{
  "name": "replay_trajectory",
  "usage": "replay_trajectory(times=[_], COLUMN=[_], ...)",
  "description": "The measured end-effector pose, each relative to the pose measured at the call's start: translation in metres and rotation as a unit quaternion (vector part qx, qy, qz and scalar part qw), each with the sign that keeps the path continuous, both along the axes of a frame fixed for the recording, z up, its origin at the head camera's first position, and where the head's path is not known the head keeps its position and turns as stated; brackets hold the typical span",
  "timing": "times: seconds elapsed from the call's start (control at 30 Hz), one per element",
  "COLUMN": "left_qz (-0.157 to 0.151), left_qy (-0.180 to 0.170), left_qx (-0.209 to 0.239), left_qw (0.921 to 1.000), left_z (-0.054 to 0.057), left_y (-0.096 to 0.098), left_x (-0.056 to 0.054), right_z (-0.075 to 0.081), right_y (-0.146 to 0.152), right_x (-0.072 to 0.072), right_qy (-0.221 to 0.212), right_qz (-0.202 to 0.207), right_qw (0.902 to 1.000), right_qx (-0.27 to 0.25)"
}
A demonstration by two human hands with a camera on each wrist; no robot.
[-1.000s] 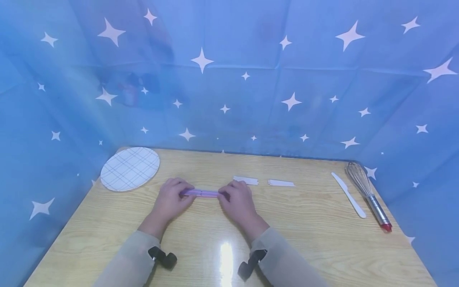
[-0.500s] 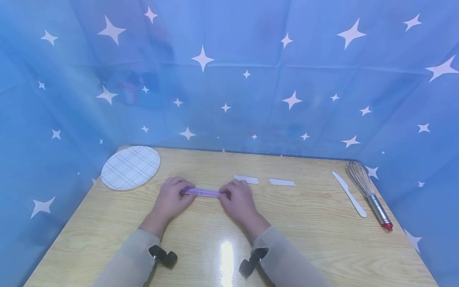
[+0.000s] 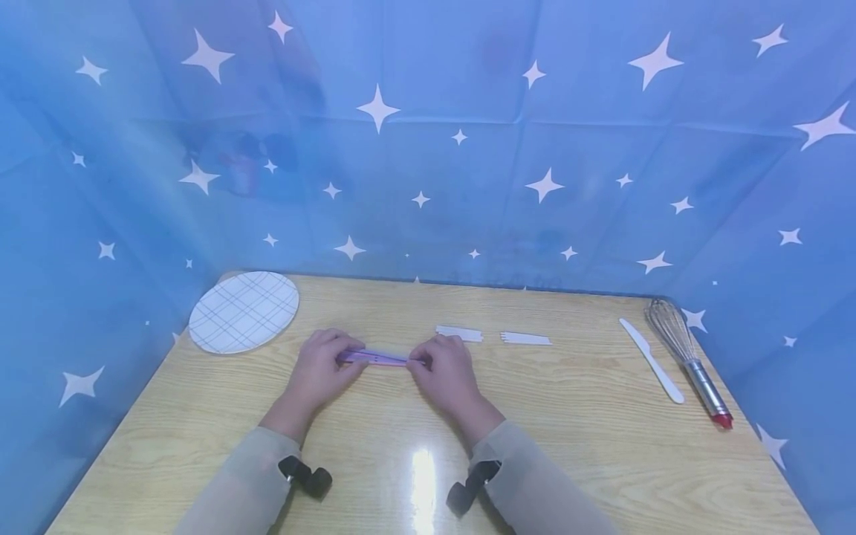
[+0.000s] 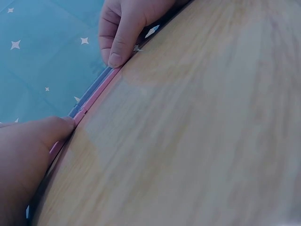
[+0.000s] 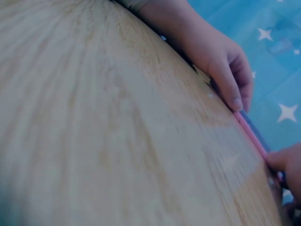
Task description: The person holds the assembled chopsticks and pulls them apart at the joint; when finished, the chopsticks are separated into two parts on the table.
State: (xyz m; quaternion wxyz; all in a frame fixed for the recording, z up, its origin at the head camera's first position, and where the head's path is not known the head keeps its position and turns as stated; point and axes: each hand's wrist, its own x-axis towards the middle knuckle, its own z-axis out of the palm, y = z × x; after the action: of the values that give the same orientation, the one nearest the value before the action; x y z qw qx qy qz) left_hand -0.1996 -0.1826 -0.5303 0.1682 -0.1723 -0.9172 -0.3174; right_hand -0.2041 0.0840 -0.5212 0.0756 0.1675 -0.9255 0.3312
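Observation:
Thin flat purple and pink strips (image 3: 381, 359) lie side by side near the middle of the table, running left to right between my hands. My left hand (image 3: 325, 371) pinches their left end between thumb and fingers. At the right end, my right hand (image 3: 444, 371) pinches them the same way. The left wrist view shows a blue-violet strip (image 4: 94, 88) behind a pink strip (image 4: 96, 98), both low along the tabletop. Fingers cover both ends, so their full length is hidden. Just behind my right hand lies a group of white strips (image 3: 461, 334), partly covered by it.
A second white group of strips (image 3: 525, 339) lies farther right. A white round plate with a blue grid (image 3: 242, 312) is at the back left of the wooden table (image 3: 374, 475). A white knife (image 3: 652, 362) and a wire whisk (image 3: 695, 371) lie on the right. A starry blue curtain (image 3: 414, 156) surrounds the table.
Both hands keep their pinch in nearly the same place. The purple strip now slants slightly, showing wider toward its left end. The head view has shifted very slightly.

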Motion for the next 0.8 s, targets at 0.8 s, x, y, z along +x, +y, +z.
replay_trajectory(times=[0.8], left_qz=[0.027], left_qy=[-0.023], left_qx=[0.039], left_qw=[0.9986], left_z=[0.0071], left_y=[0.0018], left_x=[0.0046], right_z=[-0.0007], right_y=[0.0016], right_x=[0.0032], right_qy=[0.003], right_qz=[-0.004], right_qw=[0.9985], right_qx=[-0.054])
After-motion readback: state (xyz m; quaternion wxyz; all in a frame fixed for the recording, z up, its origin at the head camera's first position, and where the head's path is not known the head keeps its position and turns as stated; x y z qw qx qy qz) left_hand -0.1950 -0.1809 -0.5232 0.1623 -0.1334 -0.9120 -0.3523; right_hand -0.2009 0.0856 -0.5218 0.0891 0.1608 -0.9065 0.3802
